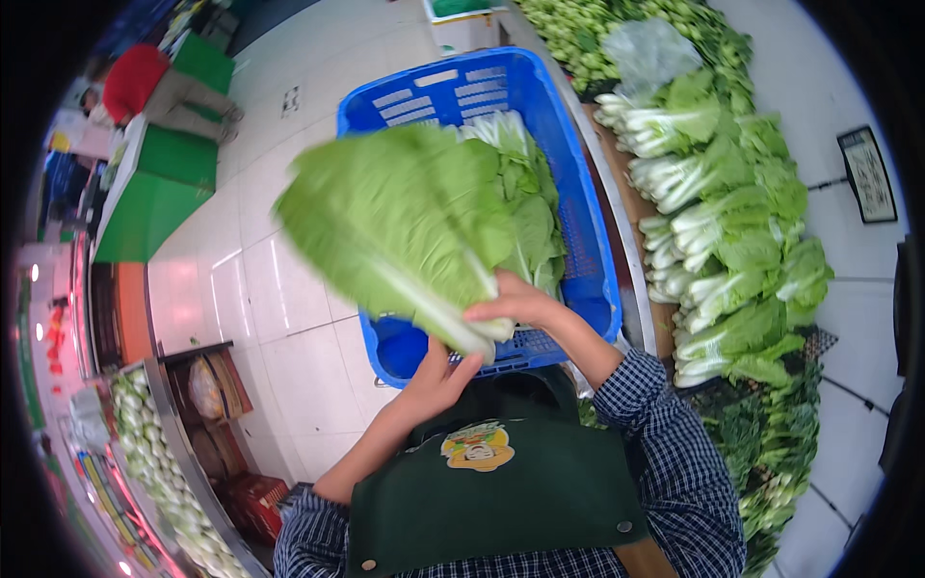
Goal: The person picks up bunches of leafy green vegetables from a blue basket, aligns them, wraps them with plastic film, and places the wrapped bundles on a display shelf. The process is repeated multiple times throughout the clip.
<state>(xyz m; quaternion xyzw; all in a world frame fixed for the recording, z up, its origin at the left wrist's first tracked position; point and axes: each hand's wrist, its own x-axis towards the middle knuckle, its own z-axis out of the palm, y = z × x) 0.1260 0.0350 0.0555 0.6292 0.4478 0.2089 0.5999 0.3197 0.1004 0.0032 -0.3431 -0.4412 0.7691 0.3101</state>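
Note:
Broad leafy greens with pale stems (pixel 405 209) are held up in front of me, over a blue plastic crate (pixel 605 289). My left hand (pixel 441 379) grips the stem ends from below. My right hand (pixel 522 302) closes around the stems from the other side, thumb across them. The leaves fan out to the upper left and are slightly blurred. Inside the crate, more bunches of leafy greens (pixel 531 224) lie along its right side, partly hidden by the leaves in my hands.
Bundled greens (pixel 715 224) line a display shelf on the right, with a clear plastic bag (pixel 650 54) above them. A price sign (pixel 867 173) stands behind. On the left are a produce stand (pixel 159 462) and a green counter (pixel 155 209), where a person in red (pixel 137 83) bends over.

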